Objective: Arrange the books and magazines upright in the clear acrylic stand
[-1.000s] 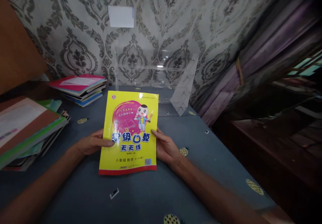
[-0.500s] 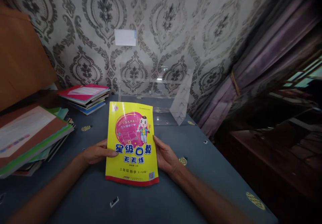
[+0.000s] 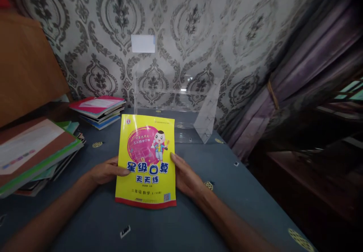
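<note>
A yellow workbook (image 3: 147, 184) with a red bottom edge and a cartoon figure on its cover is held upright, cover facing me, over the table. My left hand (image 3: 106, 172) grips its left edge, thumb on the front and the other fingers hidden behind. At the right edge, my right hand (image 3: 187, 178) holds it, with part of that hand behind the book. Beyond the workbook stands a clear acrylic rack (image 3: 207, 112), partly covered by the book's top corner.
Stacked books (image 3: 36, 150) lie at the near left, and a second pile with a pink book on top (image 3: 98, 104) sits farther back. An orange-brown panel (image 3: 28, 67) rises at far left. The blue-grey table (image 3: 227, 195) ends on the right near a purple curtain (image 3: 255, 108).
The workbook and both hands have shifted slightly left relative to the table, and the book's tilt has changed a little. My view has turned slightly. Both hands keep their hold.
</note>
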The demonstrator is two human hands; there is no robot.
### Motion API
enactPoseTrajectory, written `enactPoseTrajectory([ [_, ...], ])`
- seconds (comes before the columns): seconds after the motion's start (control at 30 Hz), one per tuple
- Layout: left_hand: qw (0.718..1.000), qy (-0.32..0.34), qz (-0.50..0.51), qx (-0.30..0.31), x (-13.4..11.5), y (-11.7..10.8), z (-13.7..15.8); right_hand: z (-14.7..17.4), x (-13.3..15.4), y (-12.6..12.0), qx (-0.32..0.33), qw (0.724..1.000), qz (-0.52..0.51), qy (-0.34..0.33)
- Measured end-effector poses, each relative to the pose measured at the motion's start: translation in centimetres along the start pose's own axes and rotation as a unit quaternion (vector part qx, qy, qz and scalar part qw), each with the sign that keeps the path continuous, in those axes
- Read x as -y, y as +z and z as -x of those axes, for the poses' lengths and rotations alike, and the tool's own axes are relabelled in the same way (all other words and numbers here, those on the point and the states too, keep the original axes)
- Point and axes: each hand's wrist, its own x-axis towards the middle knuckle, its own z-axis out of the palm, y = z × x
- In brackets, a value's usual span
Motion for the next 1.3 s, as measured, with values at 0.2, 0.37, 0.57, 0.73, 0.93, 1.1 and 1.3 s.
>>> enactPoseTrajectory([
  [0.2, 0.999, 0.034, -0.028, -0.014, -1.3, 0.8, 0.0, -0.1, 1.2, -0.3, 0.007, 0.971, 0.231, -0.065],
  [0.37, 0.994, 0.069, -0.071, -0.047, -2.1, 1.7, -0.3, 0.6, 3.2, 0.5, -0.017, 0.929, 0.332, -0.164],
  [0.57, 0.985, 0.065, -0.131, -0.097, -1.4, 2.2, -0.4, 1.2, 2.7, 0.1, 0.016, 0.899, 0.398, -0.181],
  [0.73, 0.979, 0.054, -0.174, -0.095, -2.7, 2.6, 0.2, 0.9, 3.9, -0.4, 0.075, 0.882, 0.43, -0.175],
  [0.93, 0.945, 0.018, -0.305, -0.117, -6.6, 2.5, 0.7, -0.2, 6.1, 0.5, 0.091, 0.88, 0.438, -0.157],
  [1.1, 0.908, 0.052, -0.389, -0.145, -10.3, 2.4, -0.5, -2.4, 7.9, 1.1, 0.088, 0.878, 0.423, -0.206],
  [1.3, 0.857, 0.169, -0.445, -0.196, -18.1, 4.3, -3.1, -5.2, 14.3, 2.2, 0.028, 0.849, 0.43, -0.306],
])
